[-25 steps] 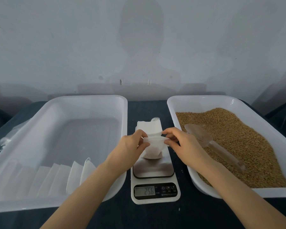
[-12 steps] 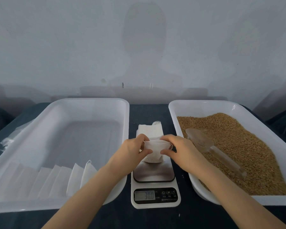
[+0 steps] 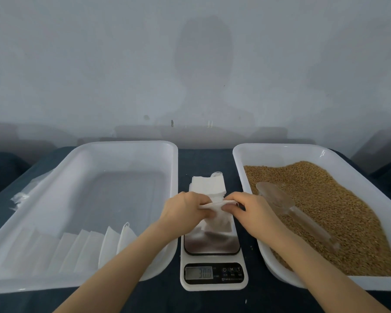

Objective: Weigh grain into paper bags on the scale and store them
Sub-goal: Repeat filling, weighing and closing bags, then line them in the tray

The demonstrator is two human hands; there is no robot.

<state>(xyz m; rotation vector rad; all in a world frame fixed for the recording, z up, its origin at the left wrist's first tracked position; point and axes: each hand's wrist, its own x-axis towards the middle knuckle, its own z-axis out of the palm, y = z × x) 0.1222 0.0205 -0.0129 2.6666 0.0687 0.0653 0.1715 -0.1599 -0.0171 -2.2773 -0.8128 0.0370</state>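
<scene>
The bag [image 3: 219,222] stands on the scale [image 3: 212,247] plate, betw. both hands. The left hand [image 3: 185,211] and right hand [image 3: 251,211] each pinch its top edge w/ thumb + fingertips, so each grip is closed on the paper and the mouth is pulled nearly flat. Display looks like 300, blurry. Prob. step: closing the mouth before storing. Risks: the paper is thin + soft, so a lopsided pull could tip the bag and spill onto plate or table [image 3: 203,159], and tugging too hard may tear the rim. Pressing down skews the readout, so don't trust it w/ hands on. If lifted by the top only, the bottom could sag or the mouth reopen en route to the left tray [image 3: 127,144]. The stored bags [image 3: 88,249] lean in a row there, and a careless drop-in could topple them. The right wrist sits near the grain tray [image 3: 278,147] rim & scoop [image 3: 278,197]; a bump may scatter grain [image 3: 336,199].
</scene>
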